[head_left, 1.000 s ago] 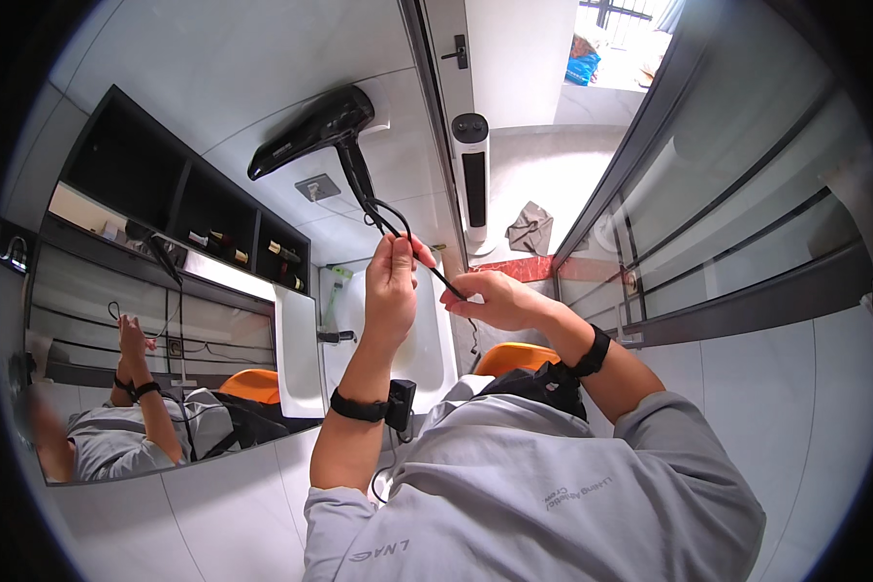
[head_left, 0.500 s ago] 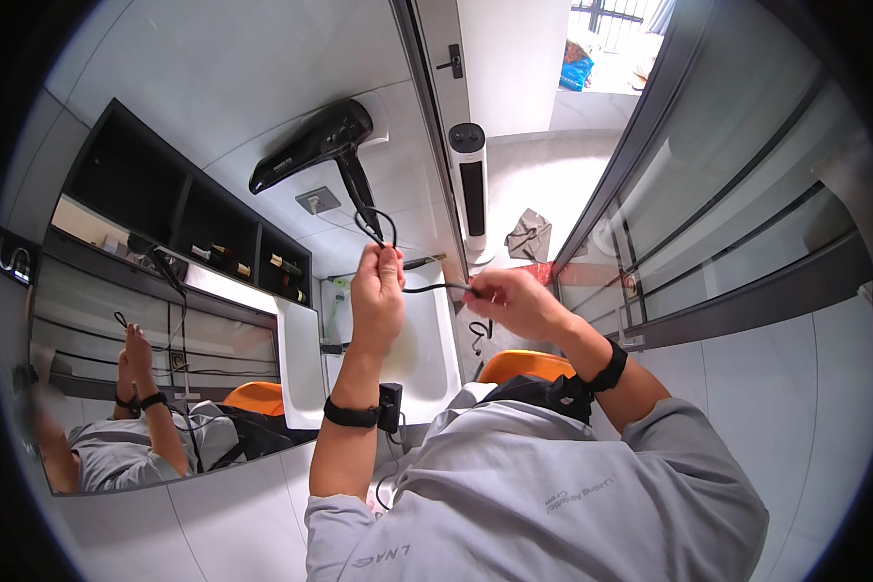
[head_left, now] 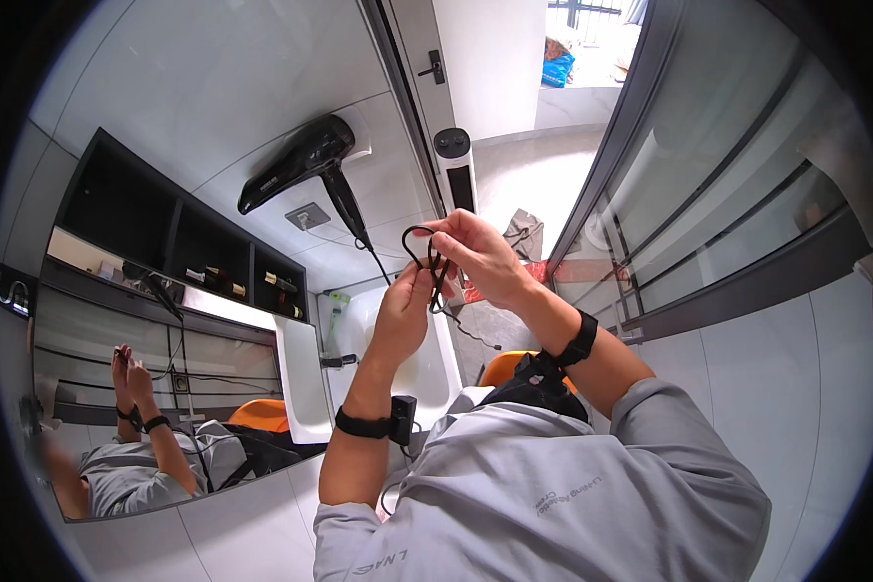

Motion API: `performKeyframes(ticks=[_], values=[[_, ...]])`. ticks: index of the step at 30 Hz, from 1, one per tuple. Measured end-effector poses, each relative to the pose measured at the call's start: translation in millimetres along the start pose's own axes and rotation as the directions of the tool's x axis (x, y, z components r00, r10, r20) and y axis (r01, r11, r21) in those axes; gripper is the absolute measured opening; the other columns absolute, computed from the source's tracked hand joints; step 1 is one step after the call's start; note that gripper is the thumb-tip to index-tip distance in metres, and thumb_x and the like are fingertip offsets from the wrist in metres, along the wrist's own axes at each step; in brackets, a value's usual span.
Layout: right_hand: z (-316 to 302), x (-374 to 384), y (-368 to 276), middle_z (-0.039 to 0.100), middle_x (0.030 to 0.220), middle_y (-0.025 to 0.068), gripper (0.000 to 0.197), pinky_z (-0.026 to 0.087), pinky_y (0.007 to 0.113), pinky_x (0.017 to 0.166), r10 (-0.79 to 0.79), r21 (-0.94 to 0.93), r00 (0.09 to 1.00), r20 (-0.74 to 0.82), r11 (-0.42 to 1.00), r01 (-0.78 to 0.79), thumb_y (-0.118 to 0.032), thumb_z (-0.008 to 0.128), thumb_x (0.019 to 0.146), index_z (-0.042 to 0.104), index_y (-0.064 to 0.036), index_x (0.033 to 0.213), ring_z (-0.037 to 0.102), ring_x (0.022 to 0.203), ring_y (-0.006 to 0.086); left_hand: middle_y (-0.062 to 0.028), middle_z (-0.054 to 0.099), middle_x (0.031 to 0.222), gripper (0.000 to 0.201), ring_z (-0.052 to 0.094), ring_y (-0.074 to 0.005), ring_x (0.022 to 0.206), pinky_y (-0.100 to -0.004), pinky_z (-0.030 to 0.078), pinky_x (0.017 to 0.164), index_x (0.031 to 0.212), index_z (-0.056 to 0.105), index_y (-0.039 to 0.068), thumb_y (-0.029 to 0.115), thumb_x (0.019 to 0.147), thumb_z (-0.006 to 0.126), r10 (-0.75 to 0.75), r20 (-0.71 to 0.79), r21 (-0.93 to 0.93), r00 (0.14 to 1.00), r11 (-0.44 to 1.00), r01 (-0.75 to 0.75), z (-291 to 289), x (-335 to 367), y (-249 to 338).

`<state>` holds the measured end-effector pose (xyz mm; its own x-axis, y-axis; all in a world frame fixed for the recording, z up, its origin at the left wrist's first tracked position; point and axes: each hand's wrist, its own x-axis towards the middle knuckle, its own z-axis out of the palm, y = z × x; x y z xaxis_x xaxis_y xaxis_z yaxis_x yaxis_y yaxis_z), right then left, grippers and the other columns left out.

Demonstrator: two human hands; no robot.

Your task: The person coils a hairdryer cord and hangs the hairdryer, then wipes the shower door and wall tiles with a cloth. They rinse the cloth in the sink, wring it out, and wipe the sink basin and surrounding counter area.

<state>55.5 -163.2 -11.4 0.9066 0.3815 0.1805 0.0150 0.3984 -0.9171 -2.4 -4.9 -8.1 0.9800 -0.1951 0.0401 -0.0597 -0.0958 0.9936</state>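
A black hair dryer [head_left: 296, 167] hangs on the tiled wall, nozzle to the left and handle down. From its handle the black power cord [head_left: 404, 240] runs to my hands and is bunched in loops there. My left hand [head_left: 398, 318] pinches the loops from below, over the sink. Against the same loops, from the right and slightly higher, my right hand [head_left: 487, 260] is closed. The cord's loose end dangles below my right hand. Fingers hide part of the bundle.
Below my hands is a white sink [head_left: 440, 373] with a faucet [head_left: 339, 362]. A mirror [head_left: 233, 364] and black shelf [head_left: 116, 194] with small bottles line the left wall. A tower heater [head_left: 453, 160] stands by the doorway; a glass partition [head_left: 718, 184] is on the right.
My right hand has moved up and left to meet the left hand, bringing its stretch of cord into the loops. My left hand has shifted slightly down and right.
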Motion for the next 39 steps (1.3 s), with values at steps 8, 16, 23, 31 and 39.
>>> performKeyframes(ticks=[8, 16, 23, 31, 39], values=[[1.9, 12.5, -12.8, 0.065, 0.094, 0.0078, 0.027, 0.05, 0.022, 0.062, 0.13, -0.221, 0.991, 0.015, 0.967, -0.123, -0.021, 0.067, 0.095, 0.053, -0.0009, 0.105, 0.06, 0.078, 0.0082, 0.0, 0.057, 0.082, 0.03, 0.05, -0.0087, 0.075, -0.0243, 0.042, 0.07, 0.115, 0.061, 0.001, 0.024, 0.106, 0.045, -0.096, 0.092, 0.206, 0.991, 0.976, 0.076, -10.1, -2.3, 7.1], [-12.9, -11.6, 28.2, 0.061, 0.122, 0.0118, 0.039, 0.047, 0.035, 0.097, 0.202, -0.05, 0.936, 0.289, 0.979, -0.195, -0.018, 0.063, 0.095, 0.052, -0.0007, 0.129, 0.058, 0.114, 0.0206, 0.0068, 0.046, 0.074, 0.025, 0.036, -0.0012, 0.063, -0.0181, 0.028, 0.05, 0.106, 0.059, 0.009, 0.03, 0.106, 0.045, -0.086, -0.096, -0.138, 0.992, 0.988, 0.072, -18.5, 8.5, 5.2], [-26.1, -40.6, 87.4, 0.066, 0.099, 0.0141, 0.019, 0.047, 0.042, 0.092, 0.158, -0.722, 0.896, 0.415, 0.657, 0.218, -0.017, 0.059, 0.095, 0.062, -0.0076, 0.111, 0.058, 0.103, 0.0329, 0.0074, 0.042, 0.072, 0.027, 0.033, -0.0016, 0.062, -0.0179, 0.026, 0.051, 0.106, 0.057, 0.008, 0.031, 0.107, 0.043, -0.141, -0.074, -0.131, 0.987, 0.983, 0.131, -32.3, 10.5, 20.4], [-82.8, -49.6, 93.4, 0.063, 0.094, 0.0101, 0.01, 0.049, 0.041, 0.089, 0.052, -0.812, 0.95, 0.308, 0.534, 0.235, -0.014, 0.065, 0.091, 0.067, -0.0077, 0.099, 0.057, 0.102, 0.0307, 0.0078, 0.041, 0.069, 0.027, 0.031, -0.0013, 0.059, -0.0189, 0.023, 0.049, 0.102, 0.062, 0.007, 0.026, 0.106, 0.043, -0.225, -0.104, -0.117, 0.969, 0.97, 0.213, -44.1, 6.1, 29.0], [-77.3, -27.5, 33.8, 0.063, 0.075, 0.0061, 0.014, 0.051, 0.032, 0.061, 0.04, -0.73, 0.991, 0.13, 0.68, 0.069, -0.017, 0.074, 0.086, 0.073, -0.004, 0.089, 0.061, 0.068, 0.0182, 0.0068, 0.044, 0.066, 0.036, 0.038, -0.0045, 0.06, -0.023, 0.032, 0.055, 0.105, 0.066, 0.003, 0.035, 0.105, 0.048, -0.269, -0.011, 0.273, 0.963, 0.926, 0.261, -53.5, 8.7, 18.2]])
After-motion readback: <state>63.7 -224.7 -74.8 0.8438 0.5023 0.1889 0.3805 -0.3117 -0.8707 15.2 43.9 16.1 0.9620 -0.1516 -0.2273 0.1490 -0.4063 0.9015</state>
